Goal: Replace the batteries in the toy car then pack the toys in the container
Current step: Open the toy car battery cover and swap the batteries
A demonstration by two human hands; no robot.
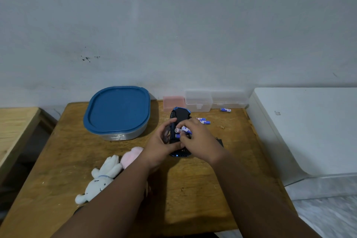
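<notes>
The toy car (179,116) lies upside down on the wooden table (193,189), black underside up with blue trim showing. My left hand (162,145) grips its left side. My right hand (199,139) pinches a blue-and-white battery (183,129) over the open battery bay, where another battery (177,136) lies. Loose batteries (202,120) rest just right of the car, and one more battery (225,110) lies farther back. The black battery cover (220,142) lies to the right of my right hand. The container (117,114), with its blue lid on, stands at the back left.
A white plush toy (102,177) and a pink plush toy (131,155) lie at the front left, partly under my left forearm. A pink box (173,102) and clear plastic boxes (199,101) stand against the wall. A white appliance (309,127) borders the table's right side.
</notes>
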